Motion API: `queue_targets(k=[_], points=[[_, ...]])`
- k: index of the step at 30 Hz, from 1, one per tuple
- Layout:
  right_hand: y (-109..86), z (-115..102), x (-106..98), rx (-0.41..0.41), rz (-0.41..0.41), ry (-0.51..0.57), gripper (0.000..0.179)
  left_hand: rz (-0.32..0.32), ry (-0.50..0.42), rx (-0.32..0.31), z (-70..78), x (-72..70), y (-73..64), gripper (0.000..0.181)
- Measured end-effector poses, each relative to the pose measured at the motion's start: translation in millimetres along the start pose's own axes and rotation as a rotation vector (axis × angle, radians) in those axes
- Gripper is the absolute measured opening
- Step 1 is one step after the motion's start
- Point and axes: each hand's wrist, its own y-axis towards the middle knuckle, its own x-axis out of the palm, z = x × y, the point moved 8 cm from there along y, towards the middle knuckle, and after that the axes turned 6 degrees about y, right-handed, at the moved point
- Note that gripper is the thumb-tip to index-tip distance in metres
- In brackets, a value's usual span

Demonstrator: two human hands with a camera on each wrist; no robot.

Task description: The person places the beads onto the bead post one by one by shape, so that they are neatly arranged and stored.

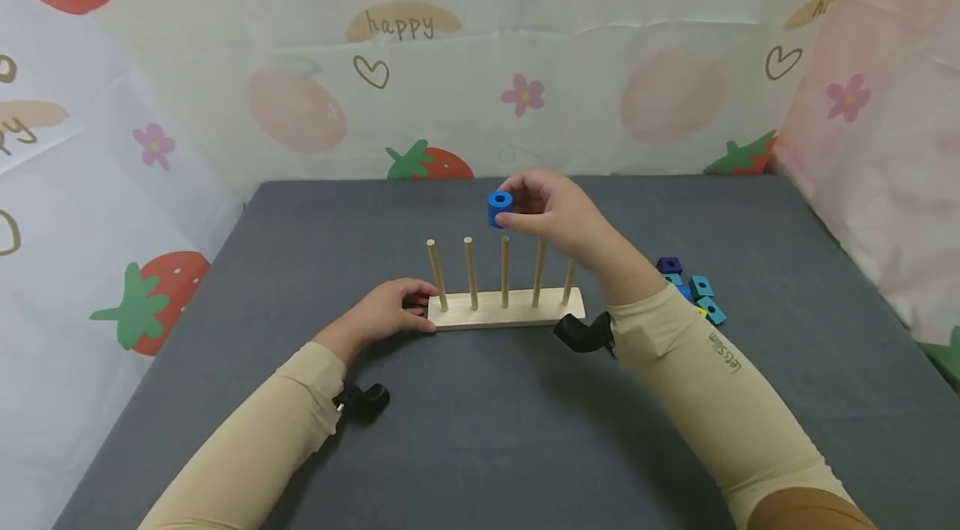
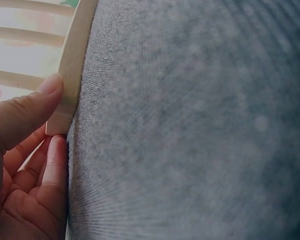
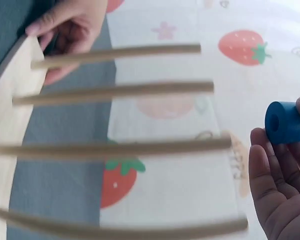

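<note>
A wooden peg board (image 1: 506,310) with several upright pegs stands on the table. At its left end my left hand (image 1: 386,309) grips the base; in the left wrist view the thumb lies on the long side edge and the fingers are at the end. Above the middle pegs, my right hand (image 1: 551,209) pinches a blue cylinder bead (image 1: 500,209) between thumb and fingers. The bead has a hole through it and is apart from the peg tips. In the right wrist view the blue bead (image 3: 286,122) shows its hole facing the pegs (image 3: 115,149), which are bare.
Right of the board lies a small group of beads: a purple one (image 1: 670,265), teal ones (image 1: 701,287), and partly hidden blue and yellow ones behind the right sleeve. Grey cloth (image 1: 480,430) covers the table. Printed curtains (image 1: 600,80) rise behind and at both sides.
</note>
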Motion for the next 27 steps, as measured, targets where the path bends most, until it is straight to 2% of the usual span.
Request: queue_targets(k=[4, 10, 14, 23, 27], points=[[7.2, -1, 18, 0.014, -0.017, 0.014, 0.027, -0.007, -0.003, 0.005, 1.0, -0.2, 0.2, 0.057], [13.6, -6, 41, -0.003, -0.028, 0.039, 0.025, -0.012, 0.007, -0.039, -3.3, 0.6, 3.5, 0.054], [15.3, -6, 52, -0.018, -0.023, 0.056, 0.024, -0.008, 0.023, -0.026, -4.4, 0.5, 4.5, 0.054], [15.7, 2, 69, -0.047, 0.04, 0.066, 0.023, -0.012, 0.02, -0.014, -5.1, 0.8, 4.6, 0.054], [16.9, 7, 73, -0.032, 0.087, 0.082, 0.022, -0.011, 0.008, 0.016, -2.3, -0.3, 2.5, 0.056]])
